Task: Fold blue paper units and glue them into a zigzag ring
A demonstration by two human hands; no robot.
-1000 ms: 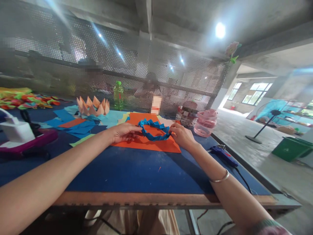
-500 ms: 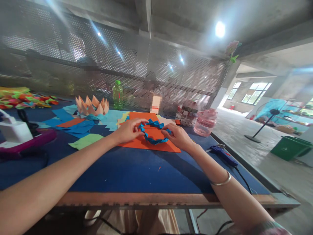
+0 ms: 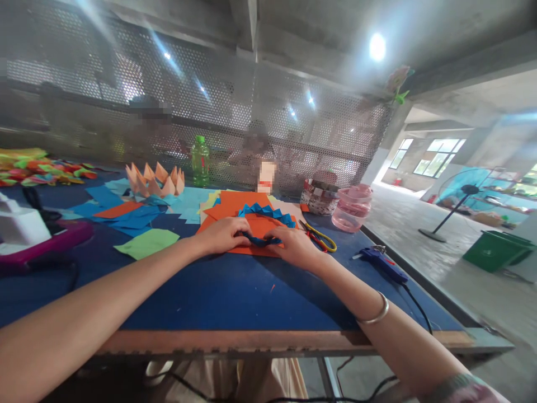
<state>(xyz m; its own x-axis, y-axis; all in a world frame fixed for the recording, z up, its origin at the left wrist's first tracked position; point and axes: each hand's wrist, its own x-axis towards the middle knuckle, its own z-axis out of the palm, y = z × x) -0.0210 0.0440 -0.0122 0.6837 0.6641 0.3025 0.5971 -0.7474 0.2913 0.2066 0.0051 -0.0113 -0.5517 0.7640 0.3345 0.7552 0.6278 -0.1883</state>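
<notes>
A ring of folded blue paper with a zigzag edge rests over orange paper sheets on the blue table. My left hand is closed on the near left side of the ring. On its near right side, my right hand grips the same ring, with its fingertips partly hidden. Scissors with yellow and red handles lie just past my right hand. Farther back on the left stands a peach paper ring with upright points.
Blue paper sheets and a green sheet lie to the left, near a purple power strip. A green bottle stands behind. To the right are a basket, a pink water jar and a blue glue gun.
Both hands have come nearer and lower with the blue ring, its near side now pressed down between them. The scissors, hidden before, now show beside my right hand.
</notes>
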